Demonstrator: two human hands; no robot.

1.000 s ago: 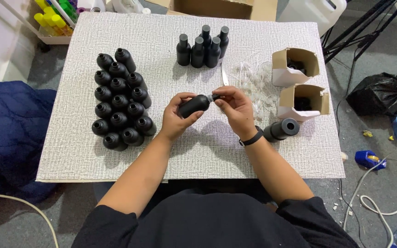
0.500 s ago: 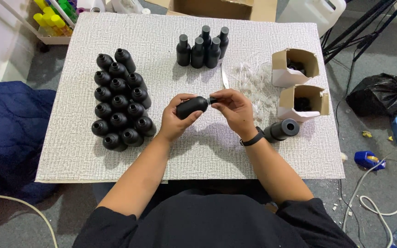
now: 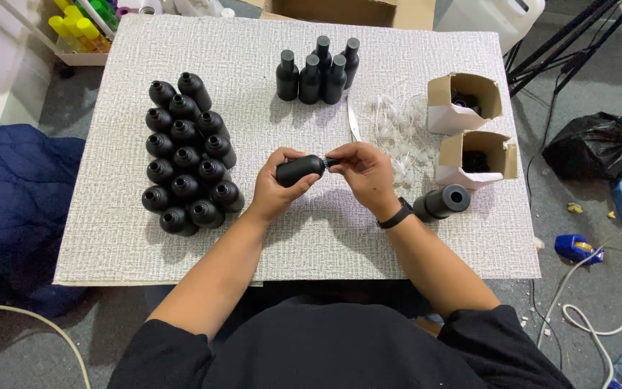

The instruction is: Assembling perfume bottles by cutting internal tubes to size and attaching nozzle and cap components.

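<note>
Near the middle of the table [image 3: 109,245], the left hand [image 3: 273,193] was wrapped around a black bottle [image 3: 301,169] lying sideways, its lower half hidden in the palm. The right hand [image 3: 368,173] pinched the bottle's neck, fingertips covering whatever sat there. Two open cartons [image 3: 469,126] by the right edge held dark, indistinct contents.

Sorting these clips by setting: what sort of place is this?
Probably a small packing workspace: a batch of black bottles on a covered table, open cartons, and cables on the floor.
</note>
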